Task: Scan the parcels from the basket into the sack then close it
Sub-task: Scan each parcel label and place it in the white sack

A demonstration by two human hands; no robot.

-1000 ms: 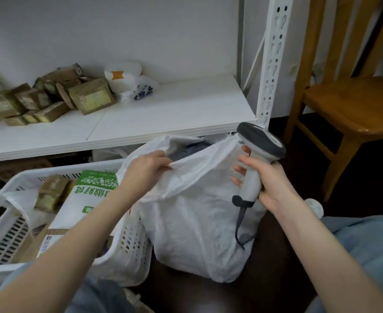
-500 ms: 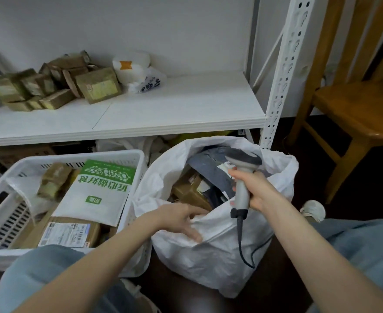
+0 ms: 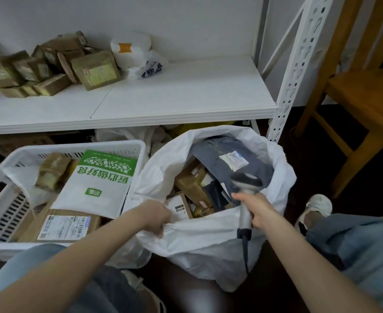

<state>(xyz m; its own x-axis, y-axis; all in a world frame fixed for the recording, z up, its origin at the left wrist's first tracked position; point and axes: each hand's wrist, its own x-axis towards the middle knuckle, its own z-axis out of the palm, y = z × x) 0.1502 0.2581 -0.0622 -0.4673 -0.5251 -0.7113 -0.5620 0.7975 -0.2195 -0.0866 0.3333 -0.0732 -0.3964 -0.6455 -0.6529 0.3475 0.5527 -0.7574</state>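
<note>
A white woven sack stands on the floor with its mouth wide, showing brown boxes and a grey mailer bag inside. My left hand grips the sack's near rim. My right hand holds a grey handheld scanner over the sack's opening, its cable hanging down the front. To the left sits a white plastic basket with a green-and-white parcel, a labelled brown box and smaller parcels.
A white shelf runs behind, with a pile of brown boxes and white bags. Its perforated post stands right of the sack. A wooden chair is at far right. My knees and shoes frame the sack.
The sack's near rim, held up one second ago, has been pulled down, exposing the contents. My left hand moved down to the low front rim. The scanner dropped over the opening.
</note>
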